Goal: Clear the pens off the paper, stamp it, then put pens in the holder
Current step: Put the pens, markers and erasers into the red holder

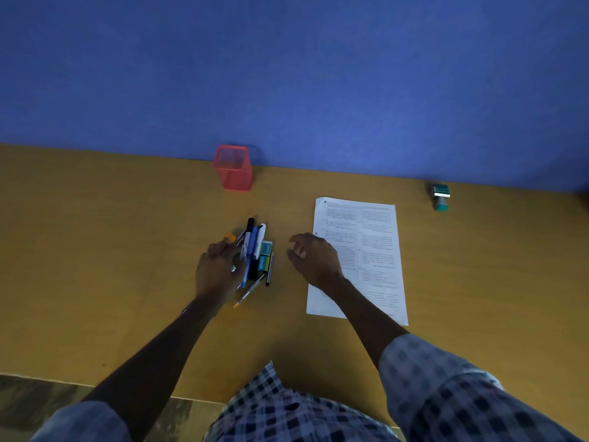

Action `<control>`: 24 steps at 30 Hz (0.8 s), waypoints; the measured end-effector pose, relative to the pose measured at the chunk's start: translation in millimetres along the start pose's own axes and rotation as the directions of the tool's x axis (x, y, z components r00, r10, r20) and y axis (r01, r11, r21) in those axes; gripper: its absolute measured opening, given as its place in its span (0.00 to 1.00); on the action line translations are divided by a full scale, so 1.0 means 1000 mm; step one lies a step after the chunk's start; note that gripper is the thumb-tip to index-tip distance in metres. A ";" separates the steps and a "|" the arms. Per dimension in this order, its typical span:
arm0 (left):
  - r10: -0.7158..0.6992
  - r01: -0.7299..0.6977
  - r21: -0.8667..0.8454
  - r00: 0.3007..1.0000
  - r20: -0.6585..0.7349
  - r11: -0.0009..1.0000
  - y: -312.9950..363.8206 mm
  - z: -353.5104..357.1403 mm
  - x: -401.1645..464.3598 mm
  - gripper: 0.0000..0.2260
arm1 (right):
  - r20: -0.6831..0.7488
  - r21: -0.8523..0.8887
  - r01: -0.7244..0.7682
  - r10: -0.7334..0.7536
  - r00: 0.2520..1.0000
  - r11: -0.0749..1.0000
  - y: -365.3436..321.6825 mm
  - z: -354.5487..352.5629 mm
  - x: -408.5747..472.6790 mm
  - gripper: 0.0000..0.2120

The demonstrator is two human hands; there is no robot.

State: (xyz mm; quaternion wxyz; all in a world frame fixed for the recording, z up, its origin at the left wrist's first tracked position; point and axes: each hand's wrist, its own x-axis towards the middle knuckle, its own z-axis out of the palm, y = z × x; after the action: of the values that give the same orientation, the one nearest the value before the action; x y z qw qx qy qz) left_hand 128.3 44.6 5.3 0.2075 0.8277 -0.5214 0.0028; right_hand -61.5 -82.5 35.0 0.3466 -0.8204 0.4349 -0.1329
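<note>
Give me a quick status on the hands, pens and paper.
Left hand rests on pens piled on desk, left of paper. Right hand empty, loosely curled, over paper's left edge. Paper clear of pens; stamp untouched far right; holder empty.

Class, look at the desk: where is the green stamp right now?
In the head view, the small green stamp stands at the far right of the wooden desk, against the blue wall, beyond the printed white paper.
</note>
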 end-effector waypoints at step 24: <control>-0.191 0.175 0.089 0.956 0.223 0.981 0.011 0.013 0.066 0.10 | -0.060 -0.152 -0.205 0.198 0.978 0.967 -0.053 0.071 0.059 0.17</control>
State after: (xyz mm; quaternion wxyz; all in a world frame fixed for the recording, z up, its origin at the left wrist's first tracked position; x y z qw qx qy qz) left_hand 146.4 -21.3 11.7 0.1166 0.8737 -0.4627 -0.0947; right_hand 43.4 -77.6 14.9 0.2826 -0.7937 0.5327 -0.0806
